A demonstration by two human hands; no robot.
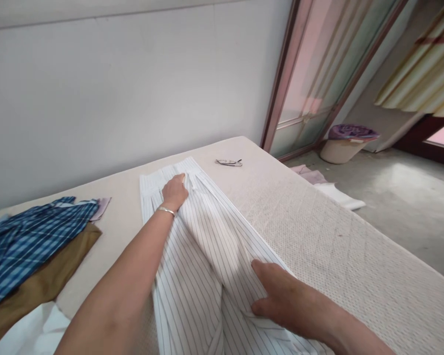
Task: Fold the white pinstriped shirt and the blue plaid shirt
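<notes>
A white shirt with thin dark stripes (207, 236) lies lengthwise on a cream padded table (336, 256). My left hand (175, 191), with a silver bracelet at the wrist, reaches far forward and pinches a fold of the shirt near its far end. My right hand (281, 293) rests close to me on the shirt's right side, fingers curled into a fold of the cloth. The fabric between both hands is raised in a long crease.
A blue plaid garment (25, 241) lies over a brown one (40, 281) at the left, with white cloth (33, 333) below them. A small dark-and-white object (229, 162) sits near the far edge. A lined bin (346, 143) and cloth pieces (329, 190) are on the floor.
</notes>
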